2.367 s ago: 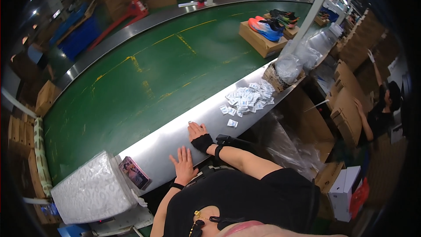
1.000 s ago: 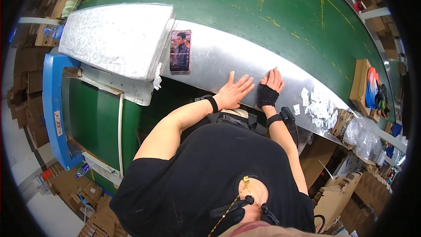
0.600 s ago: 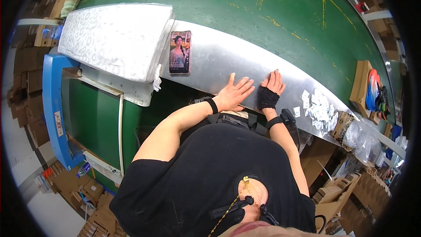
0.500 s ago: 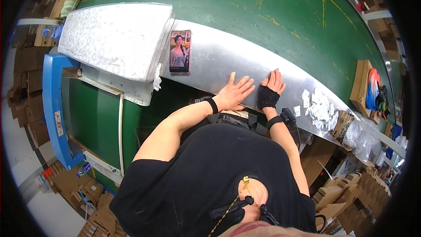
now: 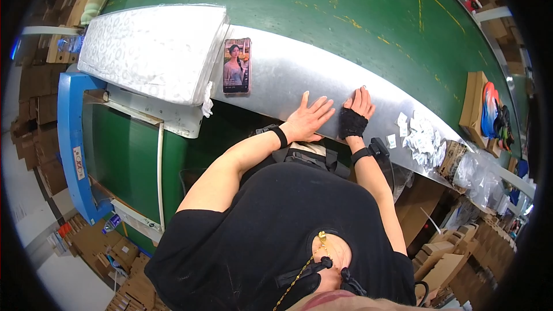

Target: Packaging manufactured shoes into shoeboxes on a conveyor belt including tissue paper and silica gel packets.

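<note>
My left hand point(image 5: 308, 120) lies palm down at the front edge of the metal worktop point(image 5: 276, 60), fingers spread and nothing in it. Just to its right, my right hand point(image 5: 358, 112) rests flat on the same metal, its fingers stretched out toward the far side. A black fingerless glove point(image 5: 352, 124) covers its palm and wrist. Beyond the left hand, a phone point(image 5: 237, 66) lies with its lit screen up, showing a person. A pile of small white packets point(image 5: 425, 141) is spread to the right of the right hand, apart from it.
A stack of white patterned sheets in clear plastic point(image 5: 152, 55) stands at the left, above a blue machine frame point(image 5: 75, 144). Green work surface point(image 5: 322, 0) stretches beyond the metal. At the right are clear plastic bags point(image 5: 478, 178) and a cardboard box point(image 5: 473, 109) beside colourful items.
Both hands stay in nearly the same place, flat on the metal. The view has shifted very slightly; nothing has been picked up or put down.
</note>
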`<state>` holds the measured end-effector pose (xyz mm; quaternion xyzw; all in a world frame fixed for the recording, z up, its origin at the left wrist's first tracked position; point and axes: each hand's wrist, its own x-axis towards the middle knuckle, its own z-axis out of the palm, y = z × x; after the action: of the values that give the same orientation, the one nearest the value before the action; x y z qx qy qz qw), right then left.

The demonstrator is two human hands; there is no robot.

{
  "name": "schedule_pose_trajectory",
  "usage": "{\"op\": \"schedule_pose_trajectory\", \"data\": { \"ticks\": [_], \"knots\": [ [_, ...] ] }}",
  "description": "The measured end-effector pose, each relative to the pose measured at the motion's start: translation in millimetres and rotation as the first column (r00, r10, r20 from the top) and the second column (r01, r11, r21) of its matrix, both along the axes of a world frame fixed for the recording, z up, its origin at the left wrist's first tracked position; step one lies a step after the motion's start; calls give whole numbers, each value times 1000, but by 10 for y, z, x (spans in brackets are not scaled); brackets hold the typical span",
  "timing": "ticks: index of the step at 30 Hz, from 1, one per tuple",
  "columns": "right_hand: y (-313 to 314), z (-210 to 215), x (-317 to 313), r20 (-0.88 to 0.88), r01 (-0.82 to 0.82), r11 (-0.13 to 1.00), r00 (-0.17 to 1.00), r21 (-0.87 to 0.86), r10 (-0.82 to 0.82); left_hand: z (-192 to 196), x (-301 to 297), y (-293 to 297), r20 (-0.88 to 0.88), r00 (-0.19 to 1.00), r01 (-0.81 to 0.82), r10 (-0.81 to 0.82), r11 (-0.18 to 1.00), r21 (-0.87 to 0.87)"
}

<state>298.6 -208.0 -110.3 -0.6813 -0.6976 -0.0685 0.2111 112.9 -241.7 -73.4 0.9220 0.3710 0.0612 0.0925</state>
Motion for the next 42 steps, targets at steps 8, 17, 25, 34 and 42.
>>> {"op": "schedule_pose_trajectory", "data": {
  "ticks": [8, 17, 25, 34, 42],
  "knots": [
    [-16, 10, 10, 1, 13, 1000, 1000, 0, -13, 17, 18, -14, -8, 1000, 4, -4, 1000, -18],
    [2, -10, -3, -35, 23, 1000, 999, -8, -23, 14, 18, -4, 9, 1000, -7, 7, 1000, -5],
    [-2, -4, -4, -29, 25, 1000, 999, 0, -24, 30, 25, -3, -3, 1000, -7, 7, 1000, -16],
    [5, -34, 5, -11, 19, 1000, 1000, 22, -18, 43, 25, -11, -8, 1000, -15, 14, 1000, -20],
    [1, -39, 37, 58, 60, 998, 996, 29, -61, 65, 67, 18, 42, 999, 4, -2, 1000, -30]
  ]
}}
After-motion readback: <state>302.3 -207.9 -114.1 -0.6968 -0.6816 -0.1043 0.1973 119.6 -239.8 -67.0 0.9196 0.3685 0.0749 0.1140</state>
